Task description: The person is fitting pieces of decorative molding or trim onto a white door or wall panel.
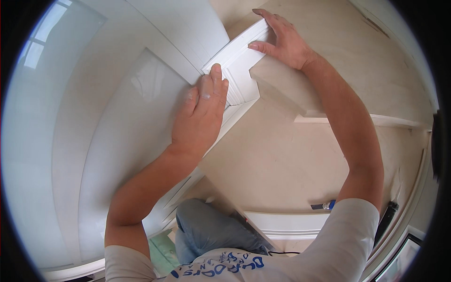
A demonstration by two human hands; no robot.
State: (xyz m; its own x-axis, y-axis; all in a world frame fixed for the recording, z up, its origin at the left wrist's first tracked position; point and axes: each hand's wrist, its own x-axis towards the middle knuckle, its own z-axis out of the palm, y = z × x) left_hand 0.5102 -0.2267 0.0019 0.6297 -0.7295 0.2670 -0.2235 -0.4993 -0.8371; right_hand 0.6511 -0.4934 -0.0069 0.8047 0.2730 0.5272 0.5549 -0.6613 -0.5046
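Note:
A white moulding (240,49) with stepped profile lines runs along the top of the frame beside a white panelled door (136,94). My left hand (201,105) lies against the moulding's near corner, fingers stretched out and close together, with whitish smears on them. At the far end, my right hand (285,44) spans the moulding, its thumb on the near side and its fingers toward the far edge. Below the corner, a white jamb (230,117) slants down toward my knee.
A beige wall (277,160) fills the middle and right, with a white ledge (366,120) across it. A blue-handled putty knife (324,205) lies near my right sleeve. To its right is a black tube-shaped tool (386,221). White baseboard (286,225) runs along the bottom.

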